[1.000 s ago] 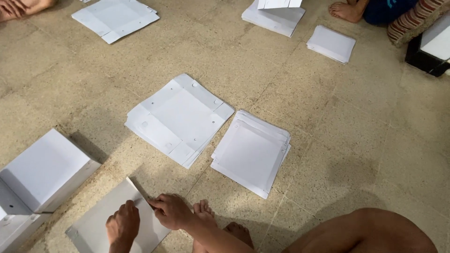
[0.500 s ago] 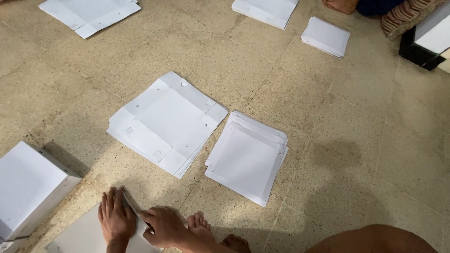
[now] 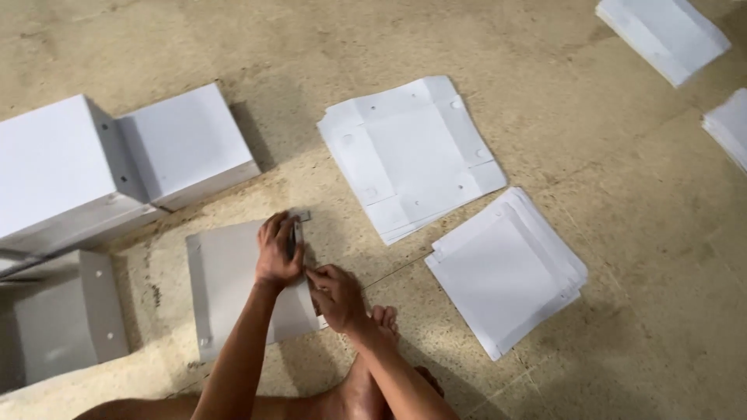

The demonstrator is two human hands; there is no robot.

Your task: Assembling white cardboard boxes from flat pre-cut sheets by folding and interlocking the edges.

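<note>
A flat white cardboard box blank (image 3: 226, 288) lies on the tan floor in front of me. My left hand (image 3: 280, 249) presses down on its right edge, fingers curled over a folded side flap. My right hand (image 3: 334, 295) pinches the same edge just below, close to my bare foot (image 3: 381, 323). Both hands touch the blank. Beyond them lies a stack of unfolded die-cut blanks (image 3: 412, 152) with small holes, and to the right a stack of plain white square sheets (image 3: 506, 268).
Assembled white boxes (image 3: 117, 163) stand at the left, with another grey-white box piece (image 3: 66, 323) below them. More white stacks (image 3: 665, 31) lie at the top right and at the right edge (image 3: 727, 124). Bare speckled floor surrounds the stacks.
The view has swung left and nearer, bringing the assembled boxes in. Both hands have moved up along the blank's right edge and now grip its side flap.
</note>
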